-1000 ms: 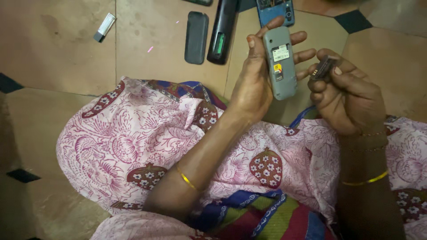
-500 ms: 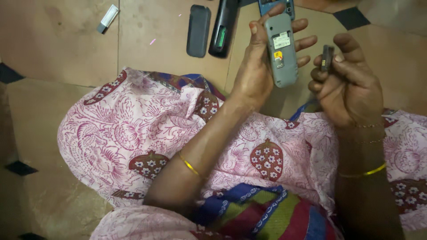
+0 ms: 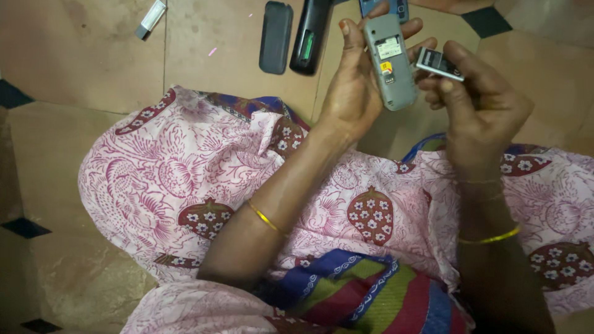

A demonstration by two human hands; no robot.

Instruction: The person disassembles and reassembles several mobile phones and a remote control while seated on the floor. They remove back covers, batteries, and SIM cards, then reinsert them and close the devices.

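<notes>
The left hand (image 3: 352, 93) is wrapped around a grey phone (image 3: 390, 62), held upright with its open back toward the camera, thumb along its left side and fingertips showing past its right side. The right hand (image 3: 479, 102) pinches a small flat battery (image 3: 439, 64) between thumb and fingers, just beside the phone's right edge, tilted; whether the two touch cannot be told. Both are held above the lap, over the tiled floor (image 3: 80, 55). On the floor near the top edge lie a dark back cover (image 3: 276, 37), a black phone body (image 3: 310, 36) just right of it, and a blue phone (image 3: 377, 6) partly hidden behind the grey one. A small white stick (image 3: 151, 18) lies well apart toward the top left corner.
</notes>
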